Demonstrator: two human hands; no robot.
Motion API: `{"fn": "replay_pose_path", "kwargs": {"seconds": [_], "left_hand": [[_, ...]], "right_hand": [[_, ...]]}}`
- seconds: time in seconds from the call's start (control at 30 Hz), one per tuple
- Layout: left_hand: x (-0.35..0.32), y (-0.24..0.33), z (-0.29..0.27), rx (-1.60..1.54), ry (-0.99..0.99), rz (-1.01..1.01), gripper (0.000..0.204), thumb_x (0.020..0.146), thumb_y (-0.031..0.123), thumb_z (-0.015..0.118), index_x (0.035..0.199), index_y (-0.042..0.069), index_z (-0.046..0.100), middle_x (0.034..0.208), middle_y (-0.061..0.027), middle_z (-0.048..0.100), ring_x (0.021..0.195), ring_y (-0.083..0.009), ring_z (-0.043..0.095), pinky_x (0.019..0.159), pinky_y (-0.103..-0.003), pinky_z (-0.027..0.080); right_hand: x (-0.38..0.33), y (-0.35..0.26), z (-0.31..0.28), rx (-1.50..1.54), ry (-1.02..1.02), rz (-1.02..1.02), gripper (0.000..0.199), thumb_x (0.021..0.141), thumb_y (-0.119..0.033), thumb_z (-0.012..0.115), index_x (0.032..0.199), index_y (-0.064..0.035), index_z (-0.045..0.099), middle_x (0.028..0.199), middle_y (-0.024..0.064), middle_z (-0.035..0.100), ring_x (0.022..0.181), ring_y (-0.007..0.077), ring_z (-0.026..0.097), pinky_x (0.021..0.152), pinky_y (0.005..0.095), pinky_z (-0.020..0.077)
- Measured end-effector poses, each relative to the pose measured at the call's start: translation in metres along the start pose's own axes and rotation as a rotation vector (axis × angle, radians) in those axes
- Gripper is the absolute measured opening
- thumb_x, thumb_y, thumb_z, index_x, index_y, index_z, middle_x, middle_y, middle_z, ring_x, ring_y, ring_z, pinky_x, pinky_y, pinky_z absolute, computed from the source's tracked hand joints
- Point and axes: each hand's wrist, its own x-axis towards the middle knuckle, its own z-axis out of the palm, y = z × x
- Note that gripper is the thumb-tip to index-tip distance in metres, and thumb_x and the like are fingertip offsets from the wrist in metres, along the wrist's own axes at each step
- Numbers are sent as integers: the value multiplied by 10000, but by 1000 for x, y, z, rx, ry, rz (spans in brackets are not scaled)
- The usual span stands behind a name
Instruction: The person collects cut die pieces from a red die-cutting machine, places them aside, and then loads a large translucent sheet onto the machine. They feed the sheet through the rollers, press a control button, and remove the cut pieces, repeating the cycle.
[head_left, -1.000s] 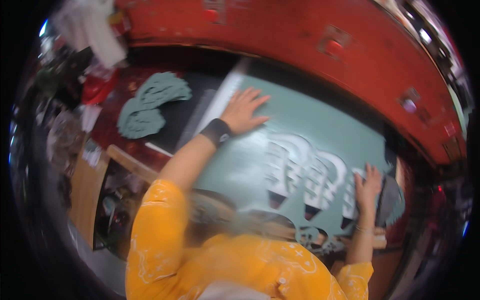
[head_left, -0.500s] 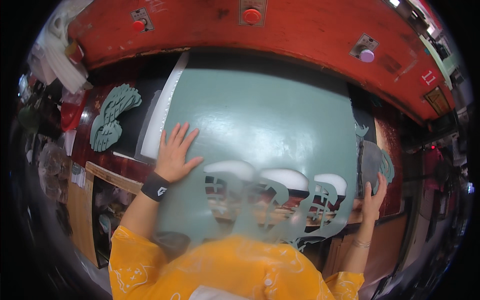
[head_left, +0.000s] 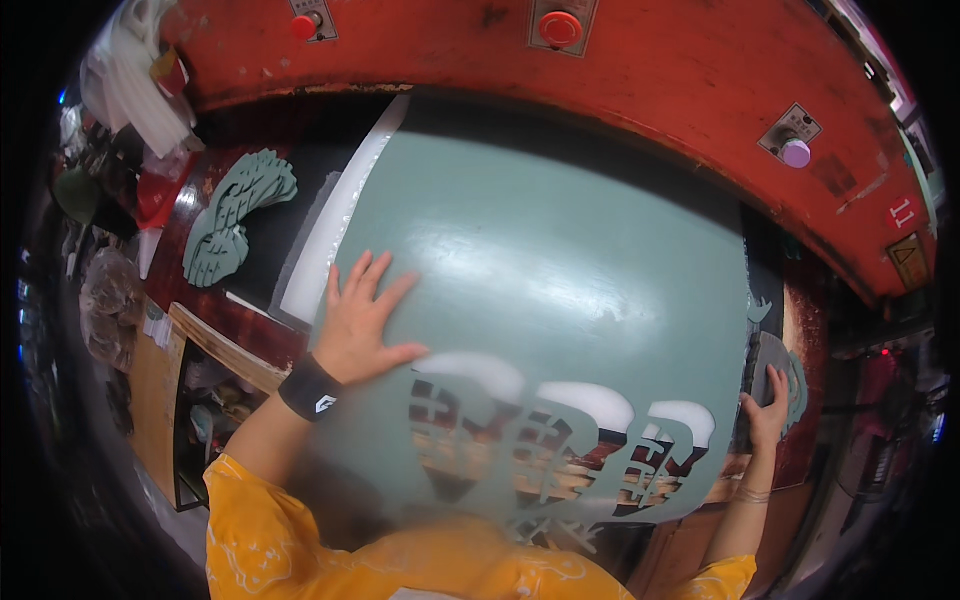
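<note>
A large green sheet (head_left: 560,240), smooth and slightly shiny, spreads before me and bends down over the front edge toward my body. Shoe-sole-shaped holes with gridded strips run across its near part. My left hand (head_left: 362,325) lies on the sheet's left side, fingers spread, a black band round the wrist. Beyond the sheet's right edge is my right hand (head_left: 766,415), thumb and fingers apart, beside a dark grey flat piece (head_left: 770,352). Whether it touches that piece or the sheet I cannot tell. White layered material (head_left: 318,262) shows under the left edge.
Across the back runs a red machine beam (head_left: 420,45) with a red push button (head_left: 560,30) and a lilac knob (head_left: 796,153). Stacked green sole-shaped cutouts (head_left: 235,215) lie at left, more green pieces (head_left: 797,395) at right. A wooden shelf edge (head_left: 225,345) stands at the left front.
The view has turned somewhat. The green sheet has slid a little toward me, my left hand moving with it. My right hand stays by the right edge, its fingers still apart.
</note>
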Motion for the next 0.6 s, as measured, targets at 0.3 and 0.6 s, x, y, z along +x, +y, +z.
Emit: {"fn": "replay_pose_path", "kwargs": {"seconds": [0.3, 0.6], "left_hand": [[-1, 5, 5, -6, 93, 12, 765, 713, 541, 685, 1368, 218, 458, 1436, -209, 307, 1355, -403, 230, 1071, -646, 96], [-3, 2, 10, -44, 186, 7, 758, 714, 552, 677, 1368, 237, 458, 1431, -186, 354, 1358, -385, 249, 1073, -648, 103]], "right_hand": [[-24, -126, -19, 481, -31, -72, 648, 624, -182, 738, 1224, 6, 585, 1348, 178, 482, 1236, 265, 469, 1049, 347, 323], [-43, -332, 94, 288, -215, -410, 605, 578, -245, 772, 1157, -118, 654, 1382, 180, 454, 1256, 349, 448, 1025, 413, 374]]}}
